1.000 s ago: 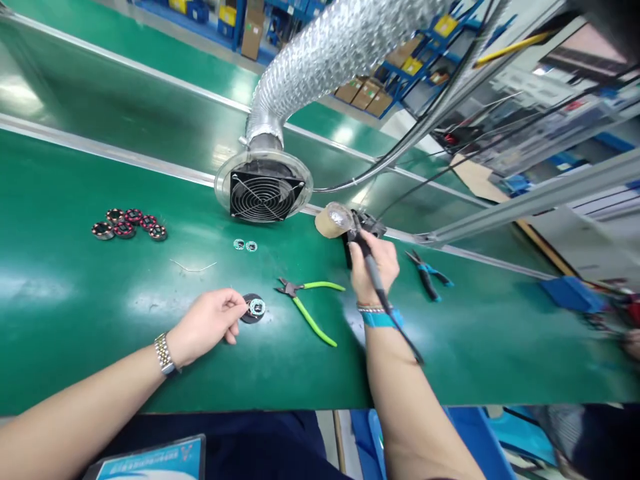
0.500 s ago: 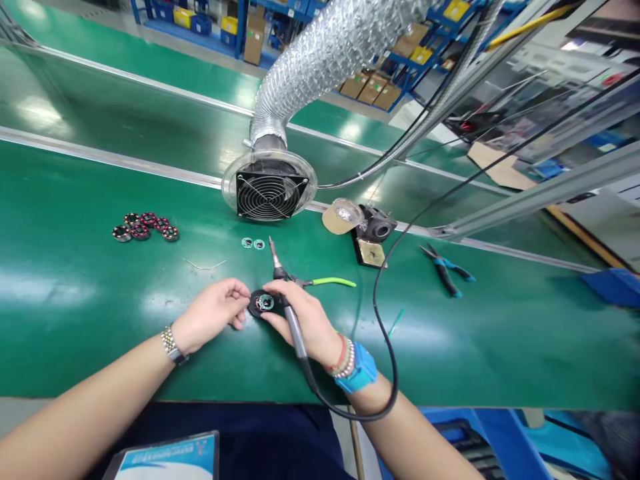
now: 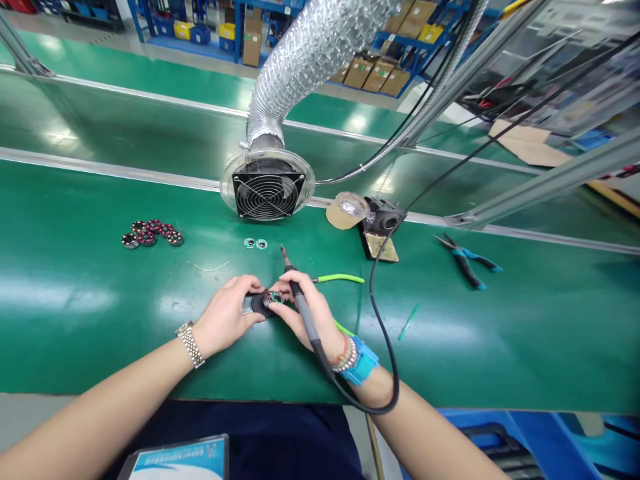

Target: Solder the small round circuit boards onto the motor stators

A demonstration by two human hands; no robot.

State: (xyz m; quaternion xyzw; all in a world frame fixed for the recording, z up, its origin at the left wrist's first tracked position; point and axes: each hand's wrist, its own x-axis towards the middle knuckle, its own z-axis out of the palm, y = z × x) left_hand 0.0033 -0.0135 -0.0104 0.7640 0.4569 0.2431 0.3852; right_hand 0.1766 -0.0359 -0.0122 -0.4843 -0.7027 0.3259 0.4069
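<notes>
In front of me, my left hand (image 3: 231, 313) grips a black round holder (image 3: 261, 304) between thumb and fingers. At the holder's right side, the fingertips of my right hand (image 3: 316, 312) pinch a small round part with a green circuit board (image 3: 275, 297). A soldering iron (image 3: 306, 312) also lies in my right hand, its tip pointing up and away from the part. Whether the part is still touching the holder I cannot tell. Green-handled cutters (image 3: 341, 277) lie partly hidden behind my right hand. Two small round circuit boards (image 3: 256, 244) rest beyond my hands.
Several copper-wound rings (image 3: 147, 237) sit at the left, near a thin bent wire (image 3: 208, 269). A fume fan (image 3: 269, 195) stands at the back. Right of it are a yellowish cup (image 3: 345, 212), a soldering iron stand (image 3: 381, 245) and blue-handled pliers (image 3: 467, 263). The iron's cable (image 3: 374, 293) loops rightward.
My left hand has moved right and closed round the black holder. My right hand has shifted from the holder's edge to pinching the part with the board, which now tilts. The view has shifted slightly.
</notes>
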